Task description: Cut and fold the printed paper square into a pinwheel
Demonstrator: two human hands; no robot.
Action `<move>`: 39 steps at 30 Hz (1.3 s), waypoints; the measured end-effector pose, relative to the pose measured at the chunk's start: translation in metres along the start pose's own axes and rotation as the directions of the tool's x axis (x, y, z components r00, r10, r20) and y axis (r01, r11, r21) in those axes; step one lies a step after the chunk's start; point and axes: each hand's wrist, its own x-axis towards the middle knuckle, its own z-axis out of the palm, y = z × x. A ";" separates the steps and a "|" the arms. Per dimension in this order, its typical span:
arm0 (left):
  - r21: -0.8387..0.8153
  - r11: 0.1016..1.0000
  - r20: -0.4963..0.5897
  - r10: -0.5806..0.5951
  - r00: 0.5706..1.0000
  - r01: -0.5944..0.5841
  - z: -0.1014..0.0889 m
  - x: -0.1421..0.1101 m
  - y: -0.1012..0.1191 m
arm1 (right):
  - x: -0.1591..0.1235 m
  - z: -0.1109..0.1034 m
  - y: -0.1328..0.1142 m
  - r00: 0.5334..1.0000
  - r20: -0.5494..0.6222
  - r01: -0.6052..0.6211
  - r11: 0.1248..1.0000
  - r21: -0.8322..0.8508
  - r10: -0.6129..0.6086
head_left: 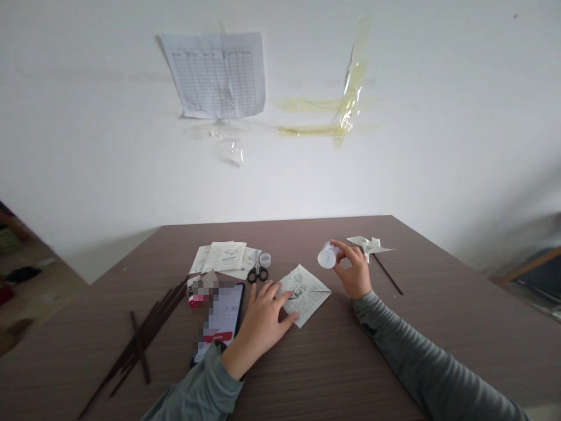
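My left hand (258, 324) lies flat with its fingers spread, the fingertips resting on a square of folded printed paper (307, 295). My right hand (354, 270) pinches a small clear plastic cylinder (328, 255), perhaps a cap or tiny bottle, between thumb and fingers, above the table. Just beyond that hand, a white paper pinwheel (368, 246) lies on a thin dark stick (388, 275). Black-handled scissors (257, 273) and a small clear cap (265, 260) lie beyond my left hand. A phone (219, 321) with a blurred screen lies beside that hand.
The brown wood-grain table (333, 362) also holds a stack of printed papers (223, 257) and a bundle of thin dark sticks (142, 333) at the left. Its far edge meets a white wall bearing a taped paper chart (217, 75).
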 end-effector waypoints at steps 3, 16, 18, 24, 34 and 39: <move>-0.004 1.000 -0.021 0.019 1.000 -0.019 0.002 0.000 -0.001 | -0.002 0.002 -0.003 0.999 0.031 -0.031 0.999 -0.010 0.031; -0.005 1.000 0.014 0.007 1.000 -0.007 -0.003 0.000 -0.001 | -0.014 0.013 -0.004 0.943 0.330 -0.049 0.999 0.023 0.038; 0.000 1.000 -0.008 0.019 1.000 -0.019 0.001 0.000 -0.003 | -0.015 0.013 -0.004 0.927 0.374 -0.032 0.999 0.036 0.017; 0.003 0.999 -0.038 0.044 0.998 -0.044 0.004 0.000 -0.005 | -0.016 0.013 -0.010 0.898 0.439 0.006 0.999 0.043 -0.024; -0.030 0.998 -0.071 0.056 0.996 -0.059 0.002 0.001 -0.004 | -0.017 0.015 -0.012 0.893 0.447 0.055 0.998 0.024 -0.060; -0.041 0.997 -0.048 0.067 0.997 -0.069 -0.001 0.001 -0.001 | -0.020 0.017 -0.015 0.887 0.459 0.057 0.998 0.015 -0.057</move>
